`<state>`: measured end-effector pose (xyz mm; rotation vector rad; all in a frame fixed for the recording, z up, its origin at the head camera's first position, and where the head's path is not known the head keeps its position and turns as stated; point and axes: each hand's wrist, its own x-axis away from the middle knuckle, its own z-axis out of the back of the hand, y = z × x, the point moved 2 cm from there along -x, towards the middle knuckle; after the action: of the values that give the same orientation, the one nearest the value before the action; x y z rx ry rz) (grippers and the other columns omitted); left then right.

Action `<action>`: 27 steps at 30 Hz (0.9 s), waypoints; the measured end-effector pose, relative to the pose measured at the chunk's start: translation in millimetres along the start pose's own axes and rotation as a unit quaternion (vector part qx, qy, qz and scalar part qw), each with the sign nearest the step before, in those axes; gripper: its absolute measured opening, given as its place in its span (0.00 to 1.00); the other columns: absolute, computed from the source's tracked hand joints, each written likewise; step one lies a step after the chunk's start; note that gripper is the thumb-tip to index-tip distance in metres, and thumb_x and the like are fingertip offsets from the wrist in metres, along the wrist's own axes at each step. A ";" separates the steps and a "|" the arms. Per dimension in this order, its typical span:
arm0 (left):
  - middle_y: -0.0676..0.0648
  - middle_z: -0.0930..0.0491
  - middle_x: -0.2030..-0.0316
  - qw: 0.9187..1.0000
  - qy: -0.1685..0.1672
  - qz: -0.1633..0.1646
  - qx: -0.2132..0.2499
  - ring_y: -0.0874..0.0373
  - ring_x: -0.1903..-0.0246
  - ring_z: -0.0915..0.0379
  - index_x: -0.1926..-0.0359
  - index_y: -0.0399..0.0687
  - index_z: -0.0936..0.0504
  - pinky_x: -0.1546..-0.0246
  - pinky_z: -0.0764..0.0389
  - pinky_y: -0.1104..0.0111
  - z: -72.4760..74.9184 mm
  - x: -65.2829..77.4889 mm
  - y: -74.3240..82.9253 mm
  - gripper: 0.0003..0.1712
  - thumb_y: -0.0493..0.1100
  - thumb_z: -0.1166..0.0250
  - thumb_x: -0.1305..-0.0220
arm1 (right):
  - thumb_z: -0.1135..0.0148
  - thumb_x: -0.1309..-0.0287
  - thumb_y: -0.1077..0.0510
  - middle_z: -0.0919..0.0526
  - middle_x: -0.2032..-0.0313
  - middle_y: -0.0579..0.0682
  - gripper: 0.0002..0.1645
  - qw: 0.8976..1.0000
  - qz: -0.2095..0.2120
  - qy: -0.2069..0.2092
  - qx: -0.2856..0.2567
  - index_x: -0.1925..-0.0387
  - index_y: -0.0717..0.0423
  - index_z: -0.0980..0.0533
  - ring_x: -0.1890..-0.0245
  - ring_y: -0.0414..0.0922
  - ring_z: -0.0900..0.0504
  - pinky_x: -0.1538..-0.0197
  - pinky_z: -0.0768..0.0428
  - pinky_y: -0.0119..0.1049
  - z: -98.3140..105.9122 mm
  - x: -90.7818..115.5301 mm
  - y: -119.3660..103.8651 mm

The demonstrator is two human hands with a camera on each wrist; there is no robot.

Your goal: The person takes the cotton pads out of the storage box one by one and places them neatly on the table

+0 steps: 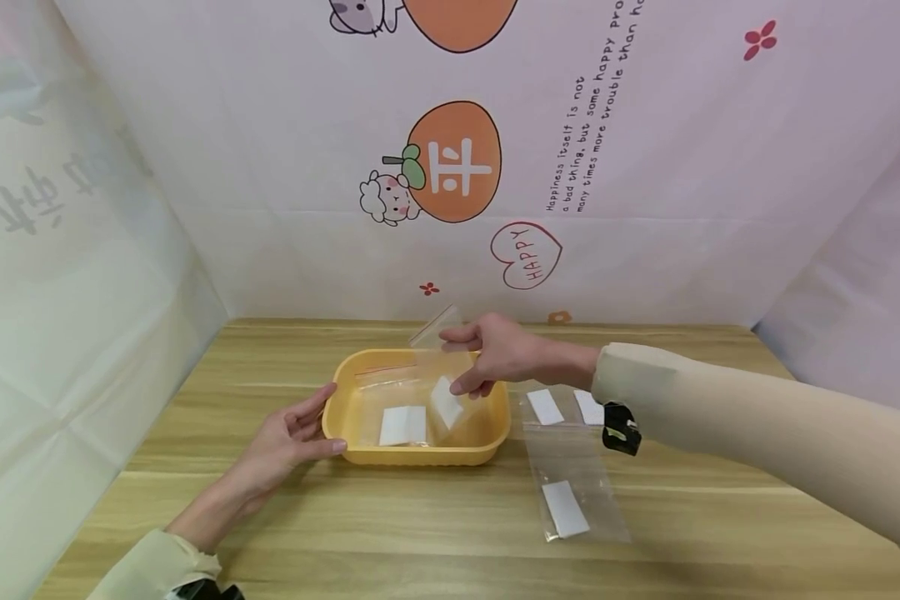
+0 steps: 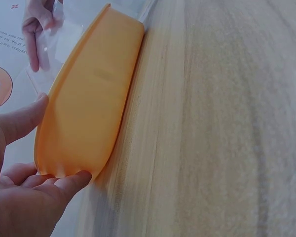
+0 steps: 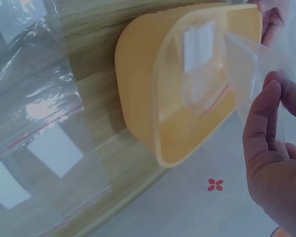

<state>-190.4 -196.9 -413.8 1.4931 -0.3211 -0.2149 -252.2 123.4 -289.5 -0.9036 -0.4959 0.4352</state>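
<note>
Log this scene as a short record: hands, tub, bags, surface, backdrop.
Left hand: the left hand grips the left end of the yellow tub
Right hand: the right hand pinches a clear bag with a white piece inside
Held bag position: over the tub, partly inside it
Tub contents: another clear bag with a white piece
Right of tub: clear bags with white pieces, lying flat
Surface: wood-grain table
Backdrop: pale printed cloth

A table (image 1: 330,533) (wood-grained) bears yellow tray (image 1: 420,456) and bags (image 1: 581,462).
</note>
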 end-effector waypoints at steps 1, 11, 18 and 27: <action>0.37 0.57 0.18 1.000 0.000 -0.001 0.001 0.41 0.21 0.54 0.17 0.37 0.52 0.33 0.32 0.70 0.1 -0.1 -0.2 0.57 0.35 0.25 0.35 | 0.21 0.45 0.69 0.27 0.29 0.63 0.50 1.000 0.003 -0.001 0.000 0.23 0.65 0.35 0.74 0.46 0.13 0.63 0.10 0.40 1.9 2.3 -0.1; 0.37 0.56 0.18 1.000 0.008 0.007 -0.006 0.41 0.21 0.53 0.16 0.38 0.51 0.33 0.33 0.69 0.4 0.3 0.5 0.56 0.35 0.25 0.35 | 0.20 0.45 0.67 0.30 0.26 0.59 0.51 1.000 0.003 0.010 0.010 0.23 0.61 0.35 0.72 0.48 0.12 0.61 0.10 0.43 17.9 30.8 0.1; 0.36 0.56 0.18 1.000 0.007 0.003 -0.005 0.41 0.22 0.52 0.17 0.38 0.51 0.33 0.32 0.69 0.3 0.7 0.1 0.56 0.34 0.26 0.35 | 0.20 0.44 0.65 0.18 0.37 0.61 0.50 0.999 0.016 0.028 0.015 0.23 0.62 0.34 0.74 0.53 0.14 0.64 0.11 0.43 26.6 55.3 5.6; 0.38 0.55 0.18 1.000 0.012 0.004 -0.007 0.41 0.21 0.53 0.17 0.37 0.51 0.33 0.33 0.70 -0.8 -0.5 0.4 0.56 0.34 0.25 0.35 | 0.20 0.45 0.64 0.29 0.27 0.60 0.54 0.999 0.014 0.047 -0.018 0.20 0.61 0.38 0.75 0.52 0.15 0.68 0.12 0.41 37.8 95.7 21.4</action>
<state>-190.6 -195.9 -413.5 1.4790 -0.3057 -0.1925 -200.2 211.7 -266.2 -0.9624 -0.4070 0.4073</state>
